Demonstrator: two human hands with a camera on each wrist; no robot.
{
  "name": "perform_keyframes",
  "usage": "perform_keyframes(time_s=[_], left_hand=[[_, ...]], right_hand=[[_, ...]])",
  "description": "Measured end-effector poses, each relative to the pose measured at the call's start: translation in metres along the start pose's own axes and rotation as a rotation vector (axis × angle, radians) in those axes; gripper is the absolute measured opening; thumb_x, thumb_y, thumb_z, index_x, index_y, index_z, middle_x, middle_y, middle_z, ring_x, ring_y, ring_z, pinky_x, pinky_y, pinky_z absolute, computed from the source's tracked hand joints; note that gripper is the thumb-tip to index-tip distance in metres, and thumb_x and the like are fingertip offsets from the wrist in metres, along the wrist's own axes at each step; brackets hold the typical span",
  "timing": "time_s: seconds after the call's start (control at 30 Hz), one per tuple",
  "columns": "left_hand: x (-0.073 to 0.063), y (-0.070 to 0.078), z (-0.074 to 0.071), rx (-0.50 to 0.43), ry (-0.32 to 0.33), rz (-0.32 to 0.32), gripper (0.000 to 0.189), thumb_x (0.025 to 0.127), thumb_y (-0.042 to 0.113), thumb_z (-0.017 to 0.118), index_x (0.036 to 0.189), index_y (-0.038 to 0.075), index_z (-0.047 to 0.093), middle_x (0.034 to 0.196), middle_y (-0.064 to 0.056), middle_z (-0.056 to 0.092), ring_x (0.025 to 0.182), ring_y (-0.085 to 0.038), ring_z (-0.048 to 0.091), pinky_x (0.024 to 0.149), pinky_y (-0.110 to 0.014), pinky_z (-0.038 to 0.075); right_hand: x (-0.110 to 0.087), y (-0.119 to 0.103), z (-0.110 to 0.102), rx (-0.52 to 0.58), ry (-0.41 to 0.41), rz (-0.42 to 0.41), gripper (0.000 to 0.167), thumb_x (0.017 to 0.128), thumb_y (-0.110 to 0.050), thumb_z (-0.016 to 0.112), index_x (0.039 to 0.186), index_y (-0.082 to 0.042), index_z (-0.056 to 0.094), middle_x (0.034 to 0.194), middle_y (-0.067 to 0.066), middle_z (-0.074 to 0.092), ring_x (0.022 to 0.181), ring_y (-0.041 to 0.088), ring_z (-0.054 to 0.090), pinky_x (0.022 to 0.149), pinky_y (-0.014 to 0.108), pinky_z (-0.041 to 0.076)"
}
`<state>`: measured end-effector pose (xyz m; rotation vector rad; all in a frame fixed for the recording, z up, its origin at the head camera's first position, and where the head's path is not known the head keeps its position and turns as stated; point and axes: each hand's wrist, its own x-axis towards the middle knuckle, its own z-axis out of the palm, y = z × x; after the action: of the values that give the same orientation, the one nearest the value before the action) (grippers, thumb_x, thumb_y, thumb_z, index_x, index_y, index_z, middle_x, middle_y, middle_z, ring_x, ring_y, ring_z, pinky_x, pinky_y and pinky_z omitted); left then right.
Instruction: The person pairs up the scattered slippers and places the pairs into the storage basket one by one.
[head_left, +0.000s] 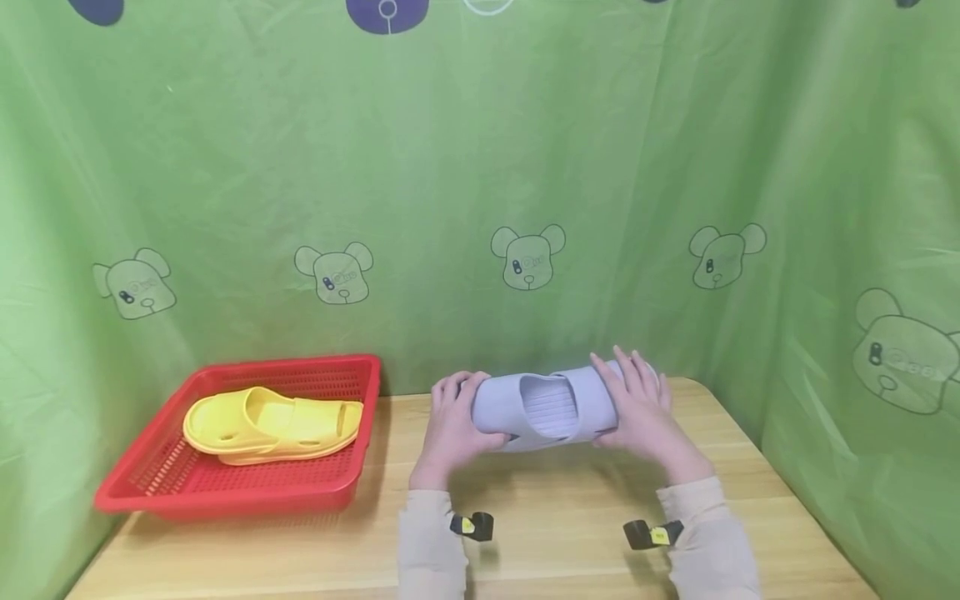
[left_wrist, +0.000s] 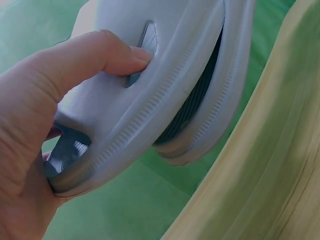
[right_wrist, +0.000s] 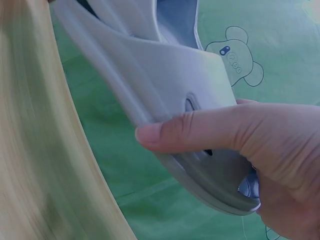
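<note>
A pair of pale lavender slippers [head_left: 551, 408], fitted together with their toes pointing opposite ways, is held above the back of the wooden table. My left hand [head_left: 452, 427] grips the left end; in the left wrist view its thumb [left_wrist: 122, 55] presses by a slot in the upper, and a gap shows between the two soles. At the right end, my right hand [head_left: 641, 414] holds the other toe, its thumb [right_wrist: 185, 132] lying across the side of the slipper [right_wrist: 165, 75] in the right wrist view. The fingers behind the slippers are mostly hidden there.
On the left of the table [head_left: 555, 558] stands a red plastic basket [head_left: 247, 502] holding yellow slippers [head_left: 300, 429]. A green curtain [head_left: 450, 167] with printed bear heads hangs round the back and sides.
</note>
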<state>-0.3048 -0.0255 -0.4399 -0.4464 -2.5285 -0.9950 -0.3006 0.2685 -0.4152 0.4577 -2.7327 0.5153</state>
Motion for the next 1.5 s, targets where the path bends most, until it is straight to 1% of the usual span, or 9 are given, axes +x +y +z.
perform_keyframes(time_s=[0.13,0.23,0.47,0.63,0.8,0.93,1.17,1.5], left_hand=[[0.0005,-0.0001,-0.0023,0.008,-0.008,0.002,0.085,0.055,0.036,0.090,0.131,0.030,0.052,0.139,-0.005,0.046,0.130,-0.029,0.034,0.101,-0.049,0.043],[0.0005,0.0000,-0.0037,0.013,-0.014,-0.002,0.085,0.055,0.036,0.089,0.131,0.029,0.052,0.139,-0.005,0.047,0.130,-0.029,0.034,0.102,-0.049,0.043],[-0.0008,0.0003,-0.0055,0.010,-0.021,-0.010,0.083,0.055,0.036,0.089,0.130,0.028,0.053,0.138,-0.005,0.047,0.130,-0.029,0.035,0.102,-0.050,0.042],[-0.0003,-0.0012,-0.0036,0.020,-0.029,-0.007,0.085,0.055,0.038,0.089,0.130,0.028,0.052,0.138,-0.005,0.048,0.130,-0.029,0.035,0.103,-0.050,0.041],[0.0014,-0.0025,0.0001,0.040,-0.038,-0.003,0.087,0.055,0.040,0.089,0.132,0.029,0.051,0.139,-0.004,0.047,0.131,-0.029,0.034,0.104,-0.049,0.041],[0.0021,-0.0013,0.0018,0.033,-0.029,0.000,0.087,0.055,0.039,0.089,0.132,0.029,0.051,0.139,-0.005,0.047,0.130,-0.029,0.034,0.103,-0.049,0.041],[0.0015,0.0022,0.0021,0.025,-0.009,0.001,0.085,0.056,0.039,0.089,0.131,0.030,0.051,0.137,-0.005,0.046,0.129,-0.028,0.034,0.101,-0.049,0.043],[0.0009,0.0032,0.0003,0.012,0.001,-0.009,0.085,0.057,0.037,0.089,0.132,0.029,0.051,0.137,-0.005,0.046,0.130,-0.028,0.034,0.102,-0.048,0.042]], right_hand=[[0.0005,0.0000,0.0019,-0.034,-0.018,0.003,0.133,0.047,-0.013,0.091,0.156,-0.024,0.017,0.161,0.024,0.007,0.146,0.051,0.003,0.110,0.075,-0.005],[0.0007,0.0013,0.0052,-0.054,-0.021,0.000,0.133,0.046,-0.010,0.091,0.156,-0.024,0.017,0.161,0.024,0.008,0.146,0.050,0.004,0.110,0.075,-0.002],[0.0003,0.0038,0.0089,-0.077,0.000,-0.026,0.125,0.044,-0.010,0.090,0.151,-0.020,0.028,0.158,0.023,0.017,0.143,0.049,0.013,0.107,0.077,0.010],[0.0004,0.0058,0.0098,-0.080,0.019,-0.039,0.119,0.043,-0.012,0.090,0.148,-0.017,0.034,0.154,0.024,0.025,0.141,0.049,0.018,0.106,0.076,0.014],[-0.0004,0.0065,0.0097,-0.080,0.036,-0.040,0.117,0.042,-0.012,0.090,0.146,-0.017,0.037,0.151,0.023,0.028,0.139,0.047,0.021,0.104,0.076,0.016],[-0.0005,0.0050,0.0071,-0.100,0.055,-0.046,0.115,0.042,-0.013,0.089,0.144,-0.016,0.038,0.150,0.024,0.028,0.138,0.048,0.021,0.102,0.077,0.018],[0.0002,0.0019,0.0028,-0.122,0.076,-0.045,0.113,0.041,-0.013,0.089,0.143,-0.017,0.038,0.148,0.025,0.029,0.137,0.049,0.022,0.101,0.076,0.020],[0.0019,-0.0004,0.0031,-0.118,0.108,-0.067,0.113,0.040,-0.011,0.089,0.142,-0.016,0.040,0.146,0.026,0.032,0.135,0.048,0.025,0.099,0.074,0.022]])
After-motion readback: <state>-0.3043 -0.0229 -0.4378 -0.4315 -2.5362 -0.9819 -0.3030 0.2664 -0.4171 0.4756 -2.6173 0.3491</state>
